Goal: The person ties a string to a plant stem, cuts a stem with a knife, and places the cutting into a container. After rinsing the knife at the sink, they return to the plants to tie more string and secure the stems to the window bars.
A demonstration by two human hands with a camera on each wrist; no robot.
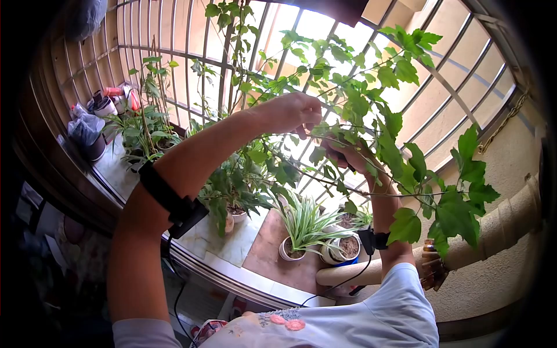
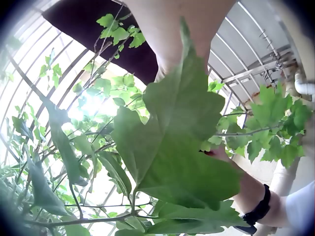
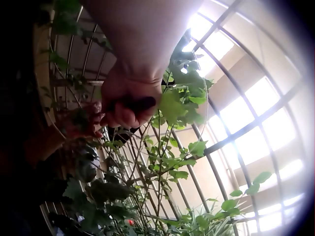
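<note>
A leafy branch (image 1: 354, 188) with lobed green leaves stretches across in front of me. My left hand (image 1: 288, 113) is raised over the plant, its fingers curled down and pinching a thin stem. Just right of and below it, my right hand (image 1: 355, 155) grips a dark-handled tool (image 3: 140, 104), its working end hidden among leaves and fingers. The two hands are close together in the right wrist view, the left hand (image 3: 88, 120) in shadow. In the left wrist view a large leaf (image 2: 172, 142) covers most of the left hand.
Metal window bars (image 1: 458, 87) enclose the ledge. Below the hands stand a potted spider plant (image 1: 301, 226) and a white pot of soil (image 1: 348, 248). A beige pipe (image 1: 493, 232) runs along the right. More potted plants (image 1: 148, 127) and a bagged pot (image 1: 87, 130) are at left.
</note>
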